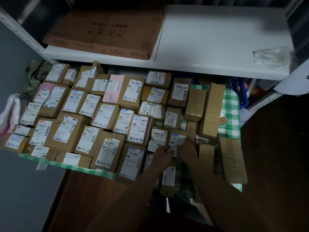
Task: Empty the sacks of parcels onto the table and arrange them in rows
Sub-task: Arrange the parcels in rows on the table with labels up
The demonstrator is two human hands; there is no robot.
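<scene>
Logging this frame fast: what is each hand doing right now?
Left hand: fingers curled, gripping the small parcel at its near edge.
Right hand: gripping the same parcel.

the parcels (107,118) are matt brown cardboard with white paper labels (55,97). under them the checked cloth (232,104) looks smooth; above them the shelf (217,39) is smooth white.

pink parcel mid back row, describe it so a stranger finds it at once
Find the white shelf above the green checked table. Below its front edge, under the flat brown carton, lies the pink parcel. Its neighbours are brown; the only other pink one sits far left and is partly covered.
</scene>
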